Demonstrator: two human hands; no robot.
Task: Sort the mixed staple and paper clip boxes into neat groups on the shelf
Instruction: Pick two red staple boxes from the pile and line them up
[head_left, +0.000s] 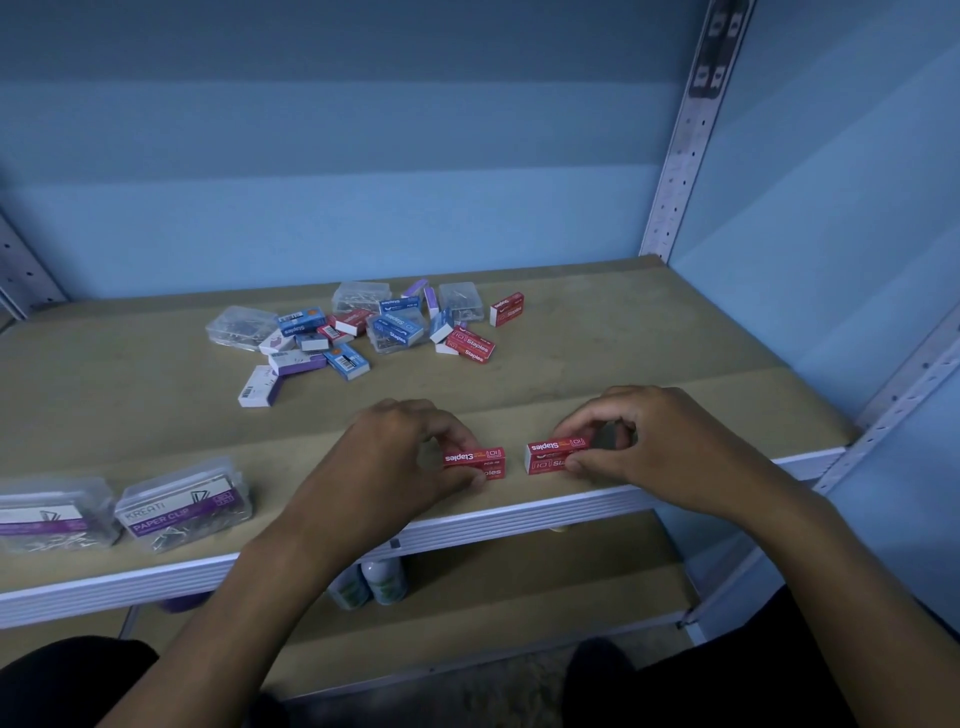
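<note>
My left hand (395, 457) pinches a red staple box (480, 462) near the front edge of the brown shelf (649, 343). A small gap to its right, my right hand (644, 441) pinches a second red staple box (553, 456). Both boxes lie flat on the shelf. Further back sits a mixed heap (363, 327) of red, blue and purple staple boxes and clear paper clip boxes. Two clear paper clip boxes with purple labels (184, 506) (49, 519) stand side by side at the front left.
A perforated metal upright (691, 135) rises at the back right, another (883, 415) at the front right. Under the shelf's white front rail (519, 512), a lower shelf holds small white bottles (382, 579). A blue wall closes the back and right side.
</note>
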